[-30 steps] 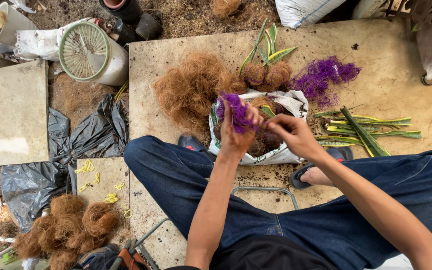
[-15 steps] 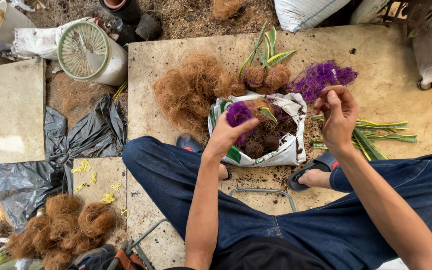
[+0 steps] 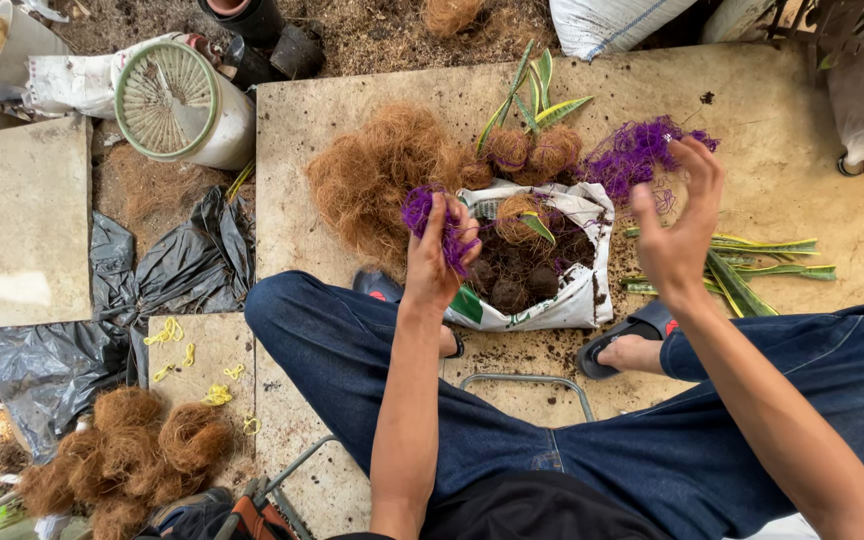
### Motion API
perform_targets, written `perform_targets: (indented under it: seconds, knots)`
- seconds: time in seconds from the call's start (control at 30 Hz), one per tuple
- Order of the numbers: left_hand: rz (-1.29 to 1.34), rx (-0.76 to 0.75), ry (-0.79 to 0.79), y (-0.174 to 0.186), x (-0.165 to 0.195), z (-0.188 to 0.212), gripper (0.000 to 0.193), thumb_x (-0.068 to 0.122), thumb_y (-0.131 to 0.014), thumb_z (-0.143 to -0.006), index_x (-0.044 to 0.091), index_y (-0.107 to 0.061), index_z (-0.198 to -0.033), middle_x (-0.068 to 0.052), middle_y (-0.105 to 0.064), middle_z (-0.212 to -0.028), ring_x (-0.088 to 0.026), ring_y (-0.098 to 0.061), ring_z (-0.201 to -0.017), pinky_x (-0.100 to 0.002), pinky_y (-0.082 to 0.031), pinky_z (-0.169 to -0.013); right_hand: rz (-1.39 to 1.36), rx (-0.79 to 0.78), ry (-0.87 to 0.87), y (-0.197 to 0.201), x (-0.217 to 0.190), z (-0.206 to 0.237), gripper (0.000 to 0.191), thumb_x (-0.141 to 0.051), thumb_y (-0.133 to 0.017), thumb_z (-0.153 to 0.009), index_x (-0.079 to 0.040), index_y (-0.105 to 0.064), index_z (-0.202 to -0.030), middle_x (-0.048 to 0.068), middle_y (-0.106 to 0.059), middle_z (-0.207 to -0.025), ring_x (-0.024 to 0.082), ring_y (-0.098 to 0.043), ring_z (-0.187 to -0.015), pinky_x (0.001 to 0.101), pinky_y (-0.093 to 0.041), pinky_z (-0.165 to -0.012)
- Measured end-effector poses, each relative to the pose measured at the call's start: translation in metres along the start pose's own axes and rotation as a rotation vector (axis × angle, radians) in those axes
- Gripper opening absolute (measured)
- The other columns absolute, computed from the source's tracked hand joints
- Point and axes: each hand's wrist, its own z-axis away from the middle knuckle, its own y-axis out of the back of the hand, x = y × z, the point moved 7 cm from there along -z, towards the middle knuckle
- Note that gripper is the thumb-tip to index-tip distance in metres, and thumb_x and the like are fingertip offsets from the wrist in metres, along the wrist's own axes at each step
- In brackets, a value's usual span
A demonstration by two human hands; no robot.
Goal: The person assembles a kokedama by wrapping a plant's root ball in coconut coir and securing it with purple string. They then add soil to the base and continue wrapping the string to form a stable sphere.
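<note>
While the person is sitting low over the ground, the left hand [image 3: 439, 262] is squeezing a bunch of purple string [image 3: 430, 218], with the fingers closed tight around it. Just past this hand, a white bag [image 3: 552, 300] of dark soil is lying open, with a brown fibre ball [image 3: 522, 216] on top. The right hand [image 3: 680, 228] is hanging in the air with its fingers spread apart, holding nothing. Right behind its fingertips, a bigger purple string pile [image 3: 637, 152] is lying. Long green leaves [image 3: 752, 262] are lying beside that hand.
</note>
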Motion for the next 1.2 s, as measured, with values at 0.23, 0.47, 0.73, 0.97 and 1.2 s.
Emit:
perform_targets:
  seconds: [0.23, 0.47, 0.73, 0.97, 1.2]
  knots:
    - [-0.212, -0.044, 0.202, -0.028, -0.050, 0.010, 0.032, 0.041, -0.060, -0.103, 0.009, -0.062, -0.099, -0.001, -0.060, -0.072, -0.011, -0.053, -0.051, -0.025, -0.044, -0.043, -0.339, -0.553, 0.038, -0.057, -0.044, 0.036, 0.053, -0.016, -0.080, -0.088, -0.006, -0.059, -0.136, 0.013, -0.067, -0.133, 0.025, -0.064, -0.123, 0.0392, -0.051, -0.108]
    - [-0.298, 0.027, 0.215, -0.025, -0.055, 0.012, 0.035, 0.041, -0.065, -0.104, 0.007, -0.066, -0.105, -0.001, -0.062, -0.073, -0.009, -0.055, -0.050, -0.026, -0.043, -0.040, -0.330, -0.489, 0.001, -0.061, -0.030, 0.042, 0.015, -0.006, -0.076, -0.094, -0.004, -0.071, -0.108, 0.007, -0.075, -0.105, 0.014, -0.072, -0.096, 0.0278, -0.057, -0.086]
    - [-0.519, 0.024, 0.134, 0.002, -0.049, -0.001, 0.032, 0.032, -0.076, -0.093, 0.003, -0.072, -0.108, -0.001, -0.072, -0.093, -0.009, -0.066, -0.080, -0.027, -0.056, -0.074, -0.727, -0.201, -0.297, -0.040, 0.015, 0.024, 0.004, -0.002, -0.056, -0.108, -0.001, -0.057, -0.112, 0.012, -0.069, -0.105, 0.018, -0.069, -0.099, 0.0329, -0.059, -0.096]
    - [-0.427, 0.054, 0.118, 0.013, -0.041, -0.003, 0.028, 0.026, -0.074, -0.095, 0.001, -0.074, -0.107, -0.004, -0.075, -0.097, -0.011, -0.070, -0.087, -0.024, -0.059, -0.082, -0.776, -0.095, -0.363, -0.025, 0.037, 0.019, 0.003, -0.002, -0.057, -0.109, -0.003, -0.057, -0.111, 0.010, -0.069, -0.101, 0.016, -0.069, -0.090, 0.0312, -0.062, -0.085]
    - [-0.879, -0.010, 0.058, 0.007, -0.048, -0.006, 0.041, 0.035, -0.065, -0.104, 0.001, -0.064, -0.127, -0.011, -0.065, -0.092, -0.015, -0.053, -0.072, -0.027, -0.045, -0.062, -0.534, -0.319, -0.398, -0.046, 0.028, 0.037, 0.005, -0.010, -0.063, -0.105, -0.005, -0.062, -0.106, -0.002, -0.057, -0.080, 0.005, -0.049, -0.066, 0.0205, -0.040, -0.058]
